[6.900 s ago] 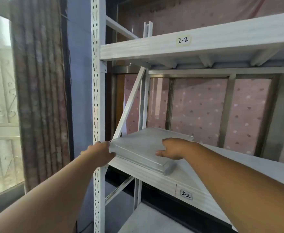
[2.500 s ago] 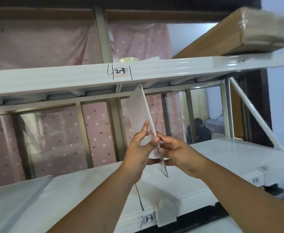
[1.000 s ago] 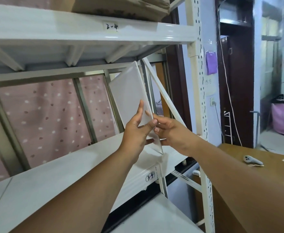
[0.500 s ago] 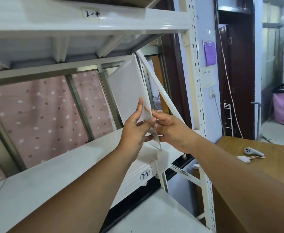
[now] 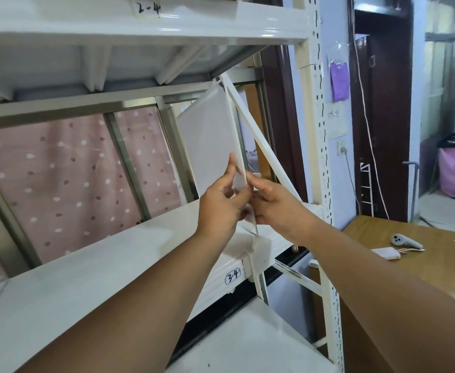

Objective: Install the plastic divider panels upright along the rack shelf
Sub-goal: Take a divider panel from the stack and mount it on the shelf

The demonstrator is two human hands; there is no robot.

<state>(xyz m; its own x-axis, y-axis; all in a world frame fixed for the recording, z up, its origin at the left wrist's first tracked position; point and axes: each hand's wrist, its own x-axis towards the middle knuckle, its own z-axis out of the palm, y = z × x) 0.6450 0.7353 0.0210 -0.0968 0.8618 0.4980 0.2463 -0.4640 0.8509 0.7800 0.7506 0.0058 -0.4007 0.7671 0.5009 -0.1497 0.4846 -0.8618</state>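
- A white rack shelf (image 5: pixel 91 267) is seen running from the lower left toward the right end of the rack; along the stretch in view, no divider is seen standing on it.
- Behind the shelf, a pink dotted curtain (image 5: pixel 67 179) is visible through metal bars.
- Near the middle, a handwritten label (image 5: pixel 233 275) reading "3-4" is stuck to the shelf's front edge, and a matching "2-4" label (image 5: pixel 147 7) is seen on the shelf above.
- The left hand (image 5: pixel 221 205) is closed on the near edge of a white plastic divider panel (image 5: pixel 207 141), thumb raised against its face.
- The panel is held almost upright, tilted slightly, in the gap between the two shelves, its top corner close under the upper shelf and its bottom corner just above the lower shelf's front lip.
- Just to the right, the right hand (image 5: pixel 277 205) is pinched on the same edge, fingertips meeting the left hand's.
- A diagonal brace (image 5: pixel 258 141) and the rack's end post (image 5: pixel 320 130) are seen just beside the panel.
- This panel is judged not yet seated: lowering and fixing it at the last bay remains to be done. Whether other bays are finished cannot be told from here.
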